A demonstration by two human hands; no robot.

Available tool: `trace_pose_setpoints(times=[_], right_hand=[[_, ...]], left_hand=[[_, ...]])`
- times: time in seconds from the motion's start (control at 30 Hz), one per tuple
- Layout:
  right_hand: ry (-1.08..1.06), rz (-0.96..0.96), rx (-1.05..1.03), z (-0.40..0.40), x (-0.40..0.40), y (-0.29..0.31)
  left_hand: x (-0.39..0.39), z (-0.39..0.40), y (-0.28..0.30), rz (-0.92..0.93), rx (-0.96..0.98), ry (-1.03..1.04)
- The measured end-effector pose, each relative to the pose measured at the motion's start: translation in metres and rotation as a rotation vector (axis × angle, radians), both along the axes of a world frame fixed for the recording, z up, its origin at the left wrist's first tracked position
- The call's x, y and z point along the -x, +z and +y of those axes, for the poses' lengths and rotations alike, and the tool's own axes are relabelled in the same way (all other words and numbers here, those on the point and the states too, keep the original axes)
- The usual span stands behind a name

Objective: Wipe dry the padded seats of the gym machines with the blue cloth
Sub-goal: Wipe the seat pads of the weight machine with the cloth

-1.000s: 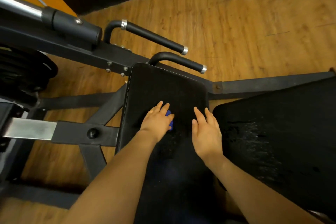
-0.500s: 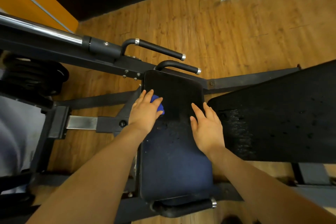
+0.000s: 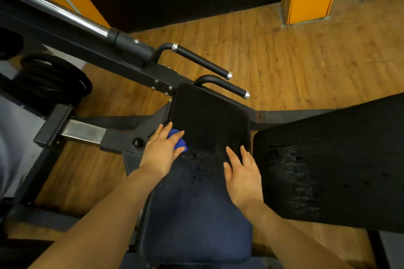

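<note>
Across the middle of the frame runs the long black padded seat (image 3: 209, 120) you are working on, and on its right, filling the right side of the frame, sits the second, wider black padded seat (image 3: 341, 159); both show patches of wet droplets, the narrow one in its centre between your hands, the wide one in a band near its left edge. The likeliest miss is that you finish the near pad and leave that band on the wide pad, since it lies well apart from the cloth and is dark on dark. Behind the pads, from the upper left down to centre, the black steel machine frame with its chrome bar (image 3: 72, 17) and two black foam-gripped handles (image 3: 203, 62) stand close to the far end of the seat; a long stroke pushed forward could carry your knuckles into the nearer handle. Your right hand (image 3: 242, 176) lies flat and spread on the right side of the pad, fingers straight, holding nothing; if it rests in the wet patch, it may smear water onto wiped vinyl. Your left hand (image 3: 161, 148) presses down with fingers extended over the small bunched blue cloth (image 3: 178, 140) at the pad's left edge, left of centre. Balled up this small, the cloth may soak through and only push droplets about, and so near the edge it could slip off toward the wooden floor.
</note>
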State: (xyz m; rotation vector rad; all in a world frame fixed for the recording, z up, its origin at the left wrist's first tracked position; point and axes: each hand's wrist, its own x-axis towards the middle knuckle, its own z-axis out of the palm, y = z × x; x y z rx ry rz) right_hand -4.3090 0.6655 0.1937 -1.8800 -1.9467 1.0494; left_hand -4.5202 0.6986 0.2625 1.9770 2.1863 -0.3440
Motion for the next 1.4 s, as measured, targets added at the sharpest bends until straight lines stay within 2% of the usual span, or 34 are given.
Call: trace_pose_setpoints(times=[0.23,0.53,0.73,1.13,1.4], right_hand=[[0.042,0.058,-0.096,-0.002,0.01,-0.091],[0.05,0.155,-0.252,-0.01,0.039,-0.164],[-0.018,0.323,-0.282,-0.014,0.048,-0.181],[-0.038,0.267,-0.276,-0.015,0.036,-0.2],[-0.031,0.288,-0.305,-0.019,0.035,-0.202]], left_hand=[[0.013,0.0,-0.068,-0.037,-0.145,0.037],[0.022,-0.005,-0.101,0.11,-0.339,-0.081],[0.023,-0.003,-0.102,0.167,-0.32,-0.103],[0.025,0.015,-0.096,0.178,-0.256,-0.109],[0.028,-0.021,-0.086,0.143,-0.23,-0.116]])
